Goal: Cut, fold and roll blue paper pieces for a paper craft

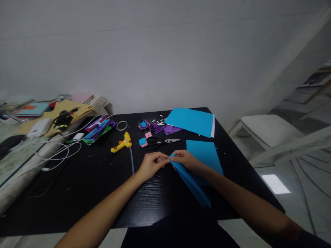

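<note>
Here both hands (152, 165) (184, 159) apparently pinch folded blue paper (190, 181), the glue gun's (126, 141) label (116, 148) illegible.

Looks from the wearer's head, forward and down, across the black table (85, 186) from close above its near edge. Faces the pale wall (155, 62) almost squarely, with left hand (152, 164) and right hand (186, 160) near mid-frame (wide enough to catch a white chair (267, 130) at right).

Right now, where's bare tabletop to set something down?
Largest patch: black tabletop between yellow glue gun, left forearm and front edge. Narrower strip: right of the nearer flat blue sheet. Crowded: back middle, with scissors and paper pieces.
</note>
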The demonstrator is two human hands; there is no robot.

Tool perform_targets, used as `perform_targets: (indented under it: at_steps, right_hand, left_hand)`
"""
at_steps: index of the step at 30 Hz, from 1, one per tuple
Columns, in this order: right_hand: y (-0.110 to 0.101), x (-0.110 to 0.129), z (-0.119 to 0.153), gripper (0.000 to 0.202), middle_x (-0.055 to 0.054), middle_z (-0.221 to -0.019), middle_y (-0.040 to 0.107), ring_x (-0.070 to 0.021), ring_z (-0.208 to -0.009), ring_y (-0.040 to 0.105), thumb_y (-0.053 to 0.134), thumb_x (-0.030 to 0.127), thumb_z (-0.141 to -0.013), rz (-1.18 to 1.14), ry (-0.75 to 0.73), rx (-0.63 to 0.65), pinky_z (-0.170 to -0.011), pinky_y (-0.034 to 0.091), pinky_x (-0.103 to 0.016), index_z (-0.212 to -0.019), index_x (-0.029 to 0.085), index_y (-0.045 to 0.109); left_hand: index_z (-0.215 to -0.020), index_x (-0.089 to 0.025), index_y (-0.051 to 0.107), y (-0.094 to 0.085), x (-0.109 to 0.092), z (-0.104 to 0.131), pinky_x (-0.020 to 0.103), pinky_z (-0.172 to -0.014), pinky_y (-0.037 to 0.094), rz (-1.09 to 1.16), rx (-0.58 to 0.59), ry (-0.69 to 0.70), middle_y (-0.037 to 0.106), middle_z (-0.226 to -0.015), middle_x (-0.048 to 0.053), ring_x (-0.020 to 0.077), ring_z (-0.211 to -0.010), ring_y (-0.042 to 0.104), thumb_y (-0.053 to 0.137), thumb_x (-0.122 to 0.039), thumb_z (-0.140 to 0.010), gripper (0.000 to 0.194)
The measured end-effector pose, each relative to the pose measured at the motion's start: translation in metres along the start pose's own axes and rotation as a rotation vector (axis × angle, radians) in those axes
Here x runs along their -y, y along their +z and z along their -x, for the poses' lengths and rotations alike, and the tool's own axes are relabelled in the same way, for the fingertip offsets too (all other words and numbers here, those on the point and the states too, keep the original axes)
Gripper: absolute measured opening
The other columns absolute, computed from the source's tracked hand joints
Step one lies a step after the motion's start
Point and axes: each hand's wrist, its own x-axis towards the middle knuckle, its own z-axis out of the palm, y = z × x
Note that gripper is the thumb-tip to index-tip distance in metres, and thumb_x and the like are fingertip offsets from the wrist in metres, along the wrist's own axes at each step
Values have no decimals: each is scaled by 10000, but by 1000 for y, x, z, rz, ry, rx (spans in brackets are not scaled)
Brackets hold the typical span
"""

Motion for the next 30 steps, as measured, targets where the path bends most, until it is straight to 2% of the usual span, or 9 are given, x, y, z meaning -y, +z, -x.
perform_targets:
  at_steps: [8,14,22,30]
  right_hand:
    - [-3,-3,-3,362,8,-628,666,-138,-567,607,818,480,-705,-29,14,11,-576,473,-252,-812,164,676]
    - [-3,-6,-6,347,7,-610,661,-131,-545,592,816,466,-705,-67,29,3,-564,472,-249,-781,165,662]
    - [-2,-4,-4,333,4,-631,672,-137,-563,598,812,455,-719,-51,4,10,-576,468,-253,-811,163,680]
    - [-1,-3,-2,340,6,-639,671,-142,-581,611,811,457,-717,-34,11,4,-598,479,-261,-835,160,695]
  left_hand:
    - [-960,-158,792,-4,2,-2,199,-564,511,-28,-12,31,760,-732,41,121,-585,668,766,-391,-841,262]
    - [-996,-140,773,-14,0,-4,200,-568,512,-50,-88,43,758,-758,52,118,-588,667,676,-328,-898,233]
    - [-1003,-155,784,-4,-3,0,210,-594,489,-143,-17,113,726,-748,45,121,-629,621,664,-330,-908,233]
    - [-988,-161,795,-3,-2,-1,206,-584,486,-99,-9,81,731,-732,41,122,-615,636,715,-350,-888,228]
